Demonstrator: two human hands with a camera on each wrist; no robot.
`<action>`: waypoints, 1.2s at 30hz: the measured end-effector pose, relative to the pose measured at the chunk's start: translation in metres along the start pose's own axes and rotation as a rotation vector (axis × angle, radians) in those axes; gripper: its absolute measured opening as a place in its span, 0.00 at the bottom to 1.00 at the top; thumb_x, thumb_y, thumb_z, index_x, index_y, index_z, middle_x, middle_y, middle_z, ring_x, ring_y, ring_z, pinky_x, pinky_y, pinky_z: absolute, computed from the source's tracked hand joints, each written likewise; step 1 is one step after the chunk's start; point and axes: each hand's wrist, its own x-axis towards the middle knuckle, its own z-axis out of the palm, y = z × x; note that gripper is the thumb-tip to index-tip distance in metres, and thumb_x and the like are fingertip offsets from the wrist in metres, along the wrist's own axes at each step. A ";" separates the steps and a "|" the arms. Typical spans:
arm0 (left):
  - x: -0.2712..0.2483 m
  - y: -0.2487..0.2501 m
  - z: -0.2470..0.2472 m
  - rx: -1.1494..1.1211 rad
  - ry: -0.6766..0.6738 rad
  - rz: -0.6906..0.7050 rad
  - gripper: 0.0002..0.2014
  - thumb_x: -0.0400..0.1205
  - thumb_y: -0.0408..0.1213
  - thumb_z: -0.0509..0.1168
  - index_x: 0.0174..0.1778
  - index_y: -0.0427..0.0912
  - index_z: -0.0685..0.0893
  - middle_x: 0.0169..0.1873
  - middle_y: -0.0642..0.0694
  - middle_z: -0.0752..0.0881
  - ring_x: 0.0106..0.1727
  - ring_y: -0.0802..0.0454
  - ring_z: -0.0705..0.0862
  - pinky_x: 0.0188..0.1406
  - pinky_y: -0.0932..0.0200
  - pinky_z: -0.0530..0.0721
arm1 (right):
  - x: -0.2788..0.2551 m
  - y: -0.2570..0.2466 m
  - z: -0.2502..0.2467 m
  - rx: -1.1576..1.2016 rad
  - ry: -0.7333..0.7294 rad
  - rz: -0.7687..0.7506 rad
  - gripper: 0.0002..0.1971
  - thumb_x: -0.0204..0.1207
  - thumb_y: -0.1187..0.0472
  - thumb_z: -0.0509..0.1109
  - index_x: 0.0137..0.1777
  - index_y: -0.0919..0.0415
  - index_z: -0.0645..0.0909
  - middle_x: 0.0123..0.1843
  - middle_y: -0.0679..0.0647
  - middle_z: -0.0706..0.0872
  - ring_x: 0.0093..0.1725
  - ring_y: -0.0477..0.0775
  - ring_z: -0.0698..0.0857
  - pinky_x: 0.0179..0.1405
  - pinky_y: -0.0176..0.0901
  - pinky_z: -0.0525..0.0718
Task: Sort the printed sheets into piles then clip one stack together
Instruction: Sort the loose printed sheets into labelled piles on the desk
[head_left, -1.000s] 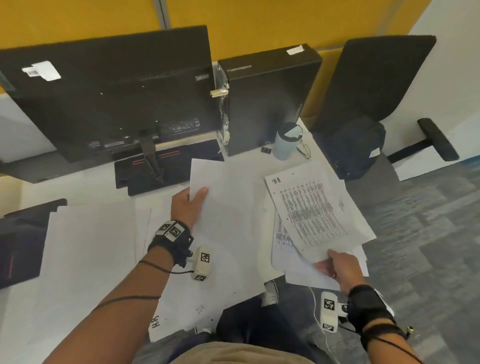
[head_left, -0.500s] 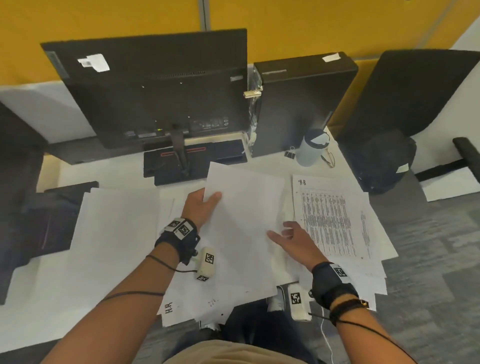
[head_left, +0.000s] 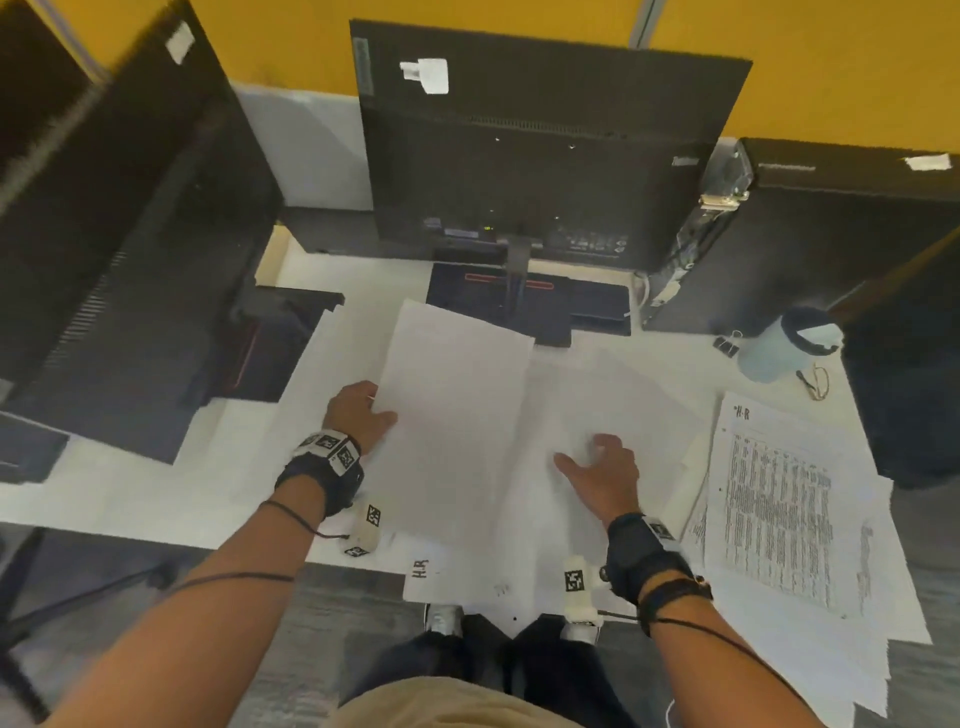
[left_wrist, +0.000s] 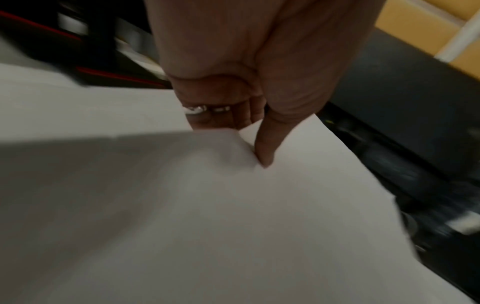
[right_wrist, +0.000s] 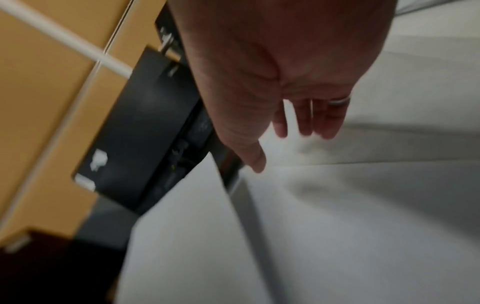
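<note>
Sheets of printed paper cover the near half of the white desk (head_left: 363, 270). Left hand (head_left: 358, 413) pinches the left edge of a blank-side-up sheet (head_left: 457, 415), thumb (left_wrist: 265, 144) on top and the other fingers curled beneath; the forearm reaches in from the near left. This sheet is raised off the desk, its long axis running near to far and leaning slightly right at the far end, where its far edge overlaps the monitor base (head_left: 545, 306). Right hand (head_left: 605, 475) lies palm down, fingers straight and slightly spread, on the middle pile (head_left: 597, 395), grasping nothing. The middle pile's near edge overhangs the desk front, where a sheet marked "H.R" (head_left: 421, 569) shows. At the right, a printed pile (head_left: 779, 509) with a dense table facing up lies with its long axis near to far, tilted left at the far end; its near corner hangs past the desk edge. More sheets (head_left: 249, 467) lie at the left. Far right stand a pale cup (head_left: 779, 348) and, just beside it, a black binder clip (head_left: 726, 345). Bare desk shows between the printed pile and the cup; a monitor (head_left: 545, 145) and computer cases close the far side.
</note>
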 end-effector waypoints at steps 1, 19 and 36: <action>0.003 -0.016 -0.008 0.019 0.034 -0.035 0.28 0.80 0.39 0.77 0.75 0.33 0.80 0.73 0.34 0.83 0.74 0.34 0.81 0.75 0.47 0.78 | -0.001 0.005 0.004 -0.127 0.002 0.007 0.48 0.69 0.40 0.85 0.84 0.57 0.67 0.80 0.60 0.70 0.80 0.65 0.70 0.77 0.58 0.73; -0.003 -0.066 0.003 0.089 0.210 0.031 0.32 0.79 0.41 0.77 0.78 0.40 0.74 0.74 0.35 0.72 0.72 0.30 0.76 0.74 0.38 0.78 | 0.009 0.014 0.003 -0.070 0.065 -0.048 0.12 0.75 0.59 0.79 0.39 0.59 0.78 0.38 0.53 0.82 0.43 0.60 0.83 0.43 0.44 0.76; -0.043 0.075 0.063 -0.299 -0.306 0.164 0.16 0.84 0.43 0.71 0.65 0.40 0.90 0.58 0.40 0.92 0.59 0.40 0.91 0.66 0.40 0.88 | -0.046 -0.034 0.011 0.224 -0.022 -0.359 0.09 0.81 0.49 0.78 0.54 0.52 0.89 0.54 0.46 0.91 0.57 0.46 0.88 0.56 0.39 0.82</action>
